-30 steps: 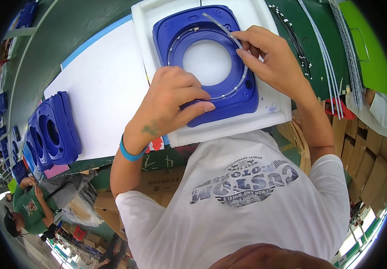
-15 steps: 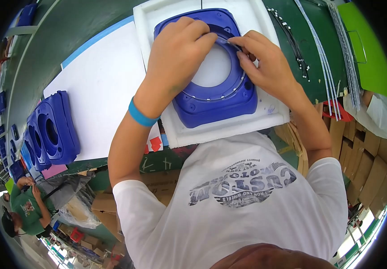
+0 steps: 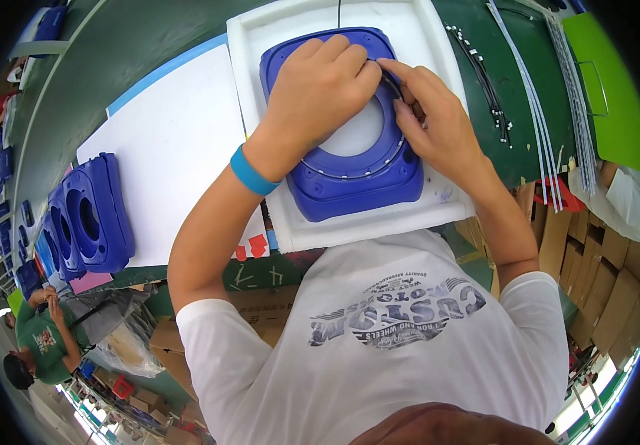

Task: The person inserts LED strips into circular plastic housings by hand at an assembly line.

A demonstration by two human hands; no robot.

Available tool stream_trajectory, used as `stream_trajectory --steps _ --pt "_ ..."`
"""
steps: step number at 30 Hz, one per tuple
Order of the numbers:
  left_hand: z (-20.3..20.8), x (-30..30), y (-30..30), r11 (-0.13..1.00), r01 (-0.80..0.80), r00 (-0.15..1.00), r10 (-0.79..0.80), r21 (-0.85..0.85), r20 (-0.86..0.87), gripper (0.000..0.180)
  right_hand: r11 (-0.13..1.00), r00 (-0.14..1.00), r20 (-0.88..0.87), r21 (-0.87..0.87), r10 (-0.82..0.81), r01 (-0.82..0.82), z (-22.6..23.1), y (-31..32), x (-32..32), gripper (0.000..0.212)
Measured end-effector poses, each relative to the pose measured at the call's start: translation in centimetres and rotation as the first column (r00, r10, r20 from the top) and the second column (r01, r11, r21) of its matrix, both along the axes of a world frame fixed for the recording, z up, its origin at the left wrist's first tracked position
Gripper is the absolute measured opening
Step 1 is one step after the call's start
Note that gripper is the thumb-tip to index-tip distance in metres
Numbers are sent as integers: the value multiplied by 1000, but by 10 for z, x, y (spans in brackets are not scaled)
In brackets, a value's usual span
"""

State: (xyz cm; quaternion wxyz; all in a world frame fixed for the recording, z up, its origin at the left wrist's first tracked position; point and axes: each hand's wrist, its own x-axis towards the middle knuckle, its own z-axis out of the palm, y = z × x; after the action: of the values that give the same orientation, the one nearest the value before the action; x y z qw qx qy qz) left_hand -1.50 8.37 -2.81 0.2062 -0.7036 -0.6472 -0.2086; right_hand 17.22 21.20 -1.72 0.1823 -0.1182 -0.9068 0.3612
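Observation:
A blue plastic housing (image 3: 357, 185) with a round opening lies on a white foam tray (image 3: 364, 222) on the green bench. A thin light strip (image 3: 349, 175) runs around the rim of the opening. My left hand (image 3: 320, 93) lies over the top left of the opening, fingers curled, fingertips pressing the strip at the upper right rim. My right hand (image 3: 435, 122) rests on the right side of the housing and pinches the same strip against the rim. The two sets of fingertips meet there. A blue band (image 3: 251, 172) circles my left wrist.
A white sheet (image 3: 164, 148) lies left of the tray. Several more blue housings (image 3: 86, 215) stand stacked at the left edge. Long white strips (image 3: 539, 111) and a black cable (image 3: 483, 81) lie to the right, beside a green board (image 3: 609, 89). Cardboard boxes (image 3: 594, 267) sit lower right. Another person (image 3: 38, 341) is lower left.
My left hand moved from the lower left of the housing up over the opening. The strip, first held loose above the ring, now lies along the rim under both hands' fingertips.

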Motion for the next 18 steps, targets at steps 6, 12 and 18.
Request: stream_trajectory --steps 6,12,18 --pt "3 3 4 1000 9 999 -8 19 -51 16 998 1000 16 -56 -9 10 -2 1 -1 56" --pt "13 -17 -2 994 98 995 -100 -54 -26 25 998 1000 20 -62 0 1 0 1 -1 59" --pt "6 -31 -2 999 12 862 12 -44 507 33 996 1000 22 -86 -7 9 -1 -1 -1 59"
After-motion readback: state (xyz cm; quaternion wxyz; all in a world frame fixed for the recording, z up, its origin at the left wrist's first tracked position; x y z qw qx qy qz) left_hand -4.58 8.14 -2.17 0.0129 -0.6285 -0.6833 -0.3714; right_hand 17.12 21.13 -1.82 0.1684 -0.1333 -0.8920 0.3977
